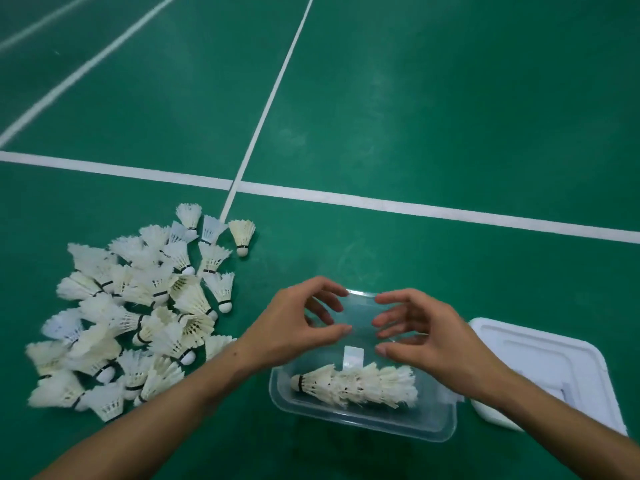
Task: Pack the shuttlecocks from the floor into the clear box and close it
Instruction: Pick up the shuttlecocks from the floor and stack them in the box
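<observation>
Nearest to me, the clear box (360, 415) holds one nested row of shuttlecocks (356, 384); I keep my left hand (298, 323) and right hand (420, 334) above it, fingers loosely curled, holding nothing; the pile of shuttlecocks (135, 313) lies on the green floor (415, 116) at left; the white lid (554, 368) rests at right.

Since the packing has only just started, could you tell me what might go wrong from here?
1. The clear box holds one nested row of shuttlecocks, while the floor pile is large; it may not all fit, so the white lid might not shut.
2. Loose feathers could get crushed if pressed in.
3. Both the left hand and the right hand hover over the box, and could nudge it.
</observation>
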Demonstrator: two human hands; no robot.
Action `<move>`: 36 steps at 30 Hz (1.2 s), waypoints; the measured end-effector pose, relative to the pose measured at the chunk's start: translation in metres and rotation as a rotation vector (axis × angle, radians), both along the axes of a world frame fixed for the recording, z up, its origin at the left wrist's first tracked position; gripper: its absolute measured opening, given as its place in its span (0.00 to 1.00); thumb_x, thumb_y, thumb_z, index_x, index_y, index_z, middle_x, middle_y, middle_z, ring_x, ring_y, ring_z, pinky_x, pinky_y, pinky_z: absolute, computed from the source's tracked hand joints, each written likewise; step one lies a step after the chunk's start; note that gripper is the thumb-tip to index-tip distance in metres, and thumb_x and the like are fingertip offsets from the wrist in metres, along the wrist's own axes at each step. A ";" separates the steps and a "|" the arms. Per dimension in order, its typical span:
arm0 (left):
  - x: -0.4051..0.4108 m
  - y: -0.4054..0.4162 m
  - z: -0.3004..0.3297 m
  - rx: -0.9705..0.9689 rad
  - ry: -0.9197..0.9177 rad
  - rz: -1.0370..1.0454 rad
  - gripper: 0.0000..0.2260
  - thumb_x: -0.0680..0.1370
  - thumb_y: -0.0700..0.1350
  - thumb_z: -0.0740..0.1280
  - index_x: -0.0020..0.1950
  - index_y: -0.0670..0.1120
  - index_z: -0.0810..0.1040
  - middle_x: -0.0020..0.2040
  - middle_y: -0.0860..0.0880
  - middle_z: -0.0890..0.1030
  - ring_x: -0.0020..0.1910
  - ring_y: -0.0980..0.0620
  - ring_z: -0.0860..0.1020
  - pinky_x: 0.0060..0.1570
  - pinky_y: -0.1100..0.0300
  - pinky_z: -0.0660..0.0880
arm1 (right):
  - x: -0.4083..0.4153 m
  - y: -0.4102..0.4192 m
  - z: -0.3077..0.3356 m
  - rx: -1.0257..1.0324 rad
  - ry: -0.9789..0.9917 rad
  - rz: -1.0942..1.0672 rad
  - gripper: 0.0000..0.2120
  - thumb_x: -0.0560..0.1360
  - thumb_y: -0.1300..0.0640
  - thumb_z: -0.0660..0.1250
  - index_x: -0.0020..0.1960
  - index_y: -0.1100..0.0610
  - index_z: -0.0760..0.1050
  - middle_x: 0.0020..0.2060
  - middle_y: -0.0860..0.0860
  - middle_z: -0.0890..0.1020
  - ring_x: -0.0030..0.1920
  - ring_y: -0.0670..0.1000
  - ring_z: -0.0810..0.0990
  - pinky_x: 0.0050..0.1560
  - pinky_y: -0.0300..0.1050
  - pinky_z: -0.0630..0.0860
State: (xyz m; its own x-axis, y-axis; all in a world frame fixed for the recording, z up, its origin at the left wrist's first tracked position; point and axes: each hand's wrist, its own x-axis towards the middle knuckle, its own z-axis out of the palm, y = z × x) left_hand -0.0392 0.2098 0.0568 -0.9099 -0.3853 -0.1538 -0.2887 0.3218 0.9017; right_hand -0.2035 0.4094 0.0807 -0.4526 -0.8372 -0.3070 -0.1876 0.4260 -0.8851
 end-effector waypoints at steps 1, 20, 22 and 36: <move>0.011 -0.011 0.004 -0.006 0.013 0.035 0.19 0.74 0.50 0.80 0.62 0.55 0.79 0.53 0.55 0.84 0.50 0.55 0.84 0.48 0.57 0.83 | 0.002 -0.012 0.005 -0.012 0.014 0.046 0.28 0.69 0.62 0.83 0.64 0.48 0.78 0.52 0.50 0.87 0.51 0.51 0.88 0.54 0.50 0.86; 0.069 -0.221 -0.070 -0.818 -0.485 -0.055 0.49 0.63 0.71 0.78 0.79 0.62 0.61 0.81 0.55 0.61 0.79 0.52 0.59 0.79 0.50 0.60 | 0.010 -0.308 -0.092 -0.114 0.255 0.233 0.19 0.74 0.58 0.79 0.62 0.52 0.78 0.50 0.48 0.85 0.47 0.50 0.86 0.54 0.51 0.84; 0.057 -0.232 -0.077 -0.815 -0.532 -0.156 0.46 0.62 0.72 0.77 0.76 0.65 0.64 0.81 0.55 0.60 0.79 0.51 0.59 0.78 0.47 0.58 | 0.003 -0.328 -0.109 -0.107 0.311 0.230 0.20 0.74 0.58 0.79 0.63 0.52 0.77 0.54 0.49 0.84 0.51 0.50 0.83 0.59 0.52 0.82; 0.034 -0.255 -0.101 -0.579 -0.630 -0.260 0.14 0.70 0.63 0.78 0.49 0.57 0.85 0.50 0.59 0.83 0.50 0.56 0.80 0.55 0.52 0.79 | -0.022 -0.355 -0.172 -0.045 0.349 0.360 0.28 0.72 0.59 0.80 0.67 0.43 0.75 0.46 0.46 0.81 0.50 0.51 0.80 0.58 0.54 0.80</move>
State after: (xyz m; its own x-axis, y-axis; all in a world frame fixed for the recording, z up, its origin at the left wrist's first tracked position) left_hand -0.0053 -0.0453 -0.0446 -0.7914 -0.3513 -0.5002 -0.5304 0.8014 0.2764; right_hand -0.2252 0.0542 -0.0909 -0.2024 -0.9679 -0.1488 -0.6039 0.2429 -0.7592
